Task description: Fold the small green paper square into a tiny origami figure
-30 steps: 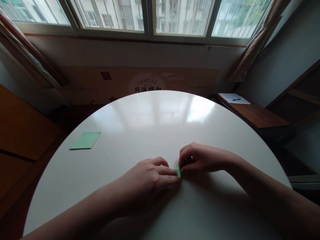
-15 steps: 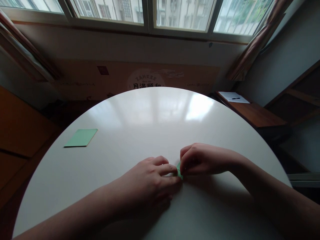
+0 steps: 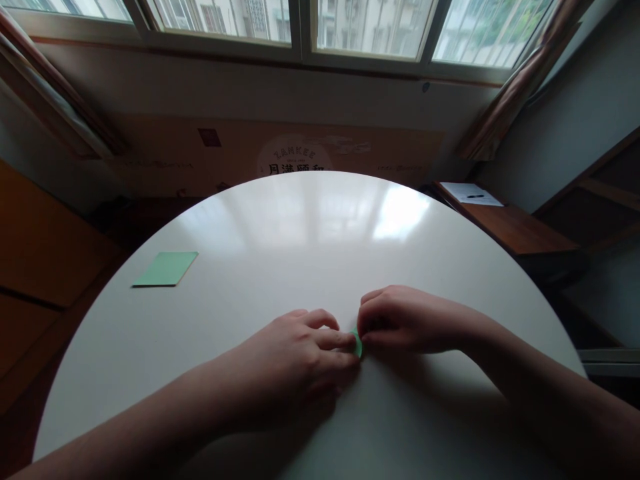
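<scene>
A small piece of green paper (image 3: 359, 345) shows between my two hands, low over the white table (image 3: 280, 267). My left hand (image 3: 310, 353) has its fingertips on the paper's left side, the fingers bent and pressed toward the tabletop. From the right, my right hand (image 3: 395, 320) pinches the paper's other side between thumb and curled fingers. Most of the paper is covered by the fingers, so its full shape is hidden. Farther left lies a flat, square stack of green paper (image 3: 167, 269), apart from both hands.
Beyond the round table's right edge stands a brown wooden side table (image 3: 530, 229) with a white sheet (image 3: 465, 193) and a dark pen (image 3: 475, 196) on it. A printed orange-brown panel (image 3: 165, 143) stands below the window behind the table. Curtains hang at both sides.
The view has shifted slightly. Both hands stay at the green paper, and its visible strip now looks more curved between the fingers. The stack has not moved on the table.
</scene>
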`<state>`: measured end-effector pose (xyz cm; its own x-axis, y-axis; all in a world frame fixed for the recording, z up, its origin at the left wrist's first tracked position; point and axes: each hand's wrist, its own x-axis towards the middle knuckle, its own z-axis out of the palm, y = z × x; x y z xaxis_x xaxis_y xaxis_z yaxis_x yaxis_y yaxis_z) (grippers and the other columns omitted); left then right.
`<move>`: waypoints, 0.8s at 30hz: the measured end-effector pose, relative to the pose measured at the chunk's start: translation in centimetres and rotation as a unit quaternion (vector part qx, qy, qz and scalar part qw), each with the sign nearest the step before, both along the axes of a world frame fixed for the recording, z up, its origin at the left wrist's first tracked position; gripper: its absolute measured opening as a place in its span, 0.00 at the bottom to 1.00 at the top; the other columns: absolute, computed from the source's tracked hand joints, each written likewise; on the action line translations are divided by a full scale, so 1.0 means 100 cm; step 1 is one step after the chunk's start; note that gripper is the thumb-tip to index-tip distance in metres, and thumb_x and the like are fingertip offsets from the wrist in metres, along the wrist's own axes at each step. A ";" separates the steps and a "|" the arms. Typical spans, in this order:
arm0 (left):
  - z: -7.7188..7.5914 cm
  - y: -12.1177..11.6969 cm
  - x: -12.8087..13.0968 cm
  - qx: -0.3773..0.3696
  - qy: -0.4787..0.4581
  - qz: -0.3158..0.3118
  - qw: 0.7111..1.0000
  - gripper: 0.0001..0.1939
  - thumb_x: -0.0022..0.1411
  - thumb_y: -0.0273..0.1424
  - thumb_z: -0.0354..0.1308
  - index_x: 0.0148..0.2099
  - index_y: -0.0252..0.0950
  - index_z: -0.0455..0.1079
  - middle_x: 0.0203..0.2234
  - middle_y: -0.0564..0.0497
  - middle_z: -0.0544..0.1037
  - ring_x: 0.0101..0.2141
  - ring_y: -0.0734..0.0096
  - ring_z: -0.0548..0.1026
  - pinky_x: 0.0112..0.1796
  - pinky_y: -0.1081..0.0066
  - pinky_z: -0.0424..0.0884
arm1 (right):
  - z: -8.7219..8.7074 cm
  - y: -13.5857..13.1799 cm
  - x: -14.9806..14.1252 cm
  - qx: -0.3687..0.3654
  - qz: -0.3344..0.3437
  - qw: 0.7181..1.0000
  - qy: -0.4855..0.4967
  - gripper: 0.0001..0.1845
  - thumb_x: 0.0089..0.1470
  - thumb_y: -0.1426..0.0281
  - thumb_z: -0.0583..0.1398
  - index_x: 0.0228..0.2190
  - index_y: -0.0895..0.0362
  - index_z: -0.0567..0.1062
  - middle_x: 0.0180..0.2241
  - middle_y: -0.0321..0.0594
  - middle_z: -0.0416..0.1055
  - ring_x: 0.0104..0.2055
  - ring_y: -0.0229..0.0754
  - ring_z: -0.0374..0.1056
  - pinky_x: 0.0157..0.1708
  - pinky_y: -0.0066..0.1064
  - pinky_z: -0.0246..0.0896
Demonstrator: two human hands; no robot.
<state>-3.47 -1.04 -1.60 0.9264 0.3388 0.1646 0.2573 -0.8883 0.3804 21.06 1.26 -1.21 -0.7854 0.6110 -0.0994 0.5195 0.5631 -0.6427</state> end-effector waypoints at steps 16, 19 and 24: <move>0.000 -0.002 0.000 -0.001 0.018 0.020 1.000 0.15 0.64 0.32 0.59 0.53 0.44 0.71 0.46 0.49 0.79 0.48 0.57 0.73 0.50 0.62 0.67 | -0.004 -0.007 -0.003 0.027 -0.057 0.998 -0.010 0.05 0.53 0.74 0.62 0.30 0.55 0.80 0.29 0.36 0.78 0.29 0.38 0.70 0.29 0.28 0.58; -0.001 0.000 0.002 -0.001 0.028 0.013 1.000 0.13 0.65 0.31 0.57 0.52 0.43 0.71 0.48 0.50 0.79 0.48 0.57 0.73 0.52 0.61 0.66 | -0.004 -0.009 -0.003 0.025 -0.067 0.997 -0.013 0.05 0.52 0.74 0.62 0.30 0.55 0.80 0.29 0.36 0.78 0.29 0.37 0.70 0.29 0.27 0.58; 0.000 0.001 0.003 -0.012 0.050 0.019 0.998 0.15 0.65 0.31 0.58 0.54 0.43 0.70 0.51 0.52 0.78 0.49 0.58 0.72 0.54 0.61 0.64 | -0.002 -0.010 -0.004 0.026 -0.078 0.996 -0.015 0.05 0.52 0.74 0.62 0.29 0.55 0.80 0.28 0.35 0.77 0.29 0.37 0.69 0.28 0.27 0.58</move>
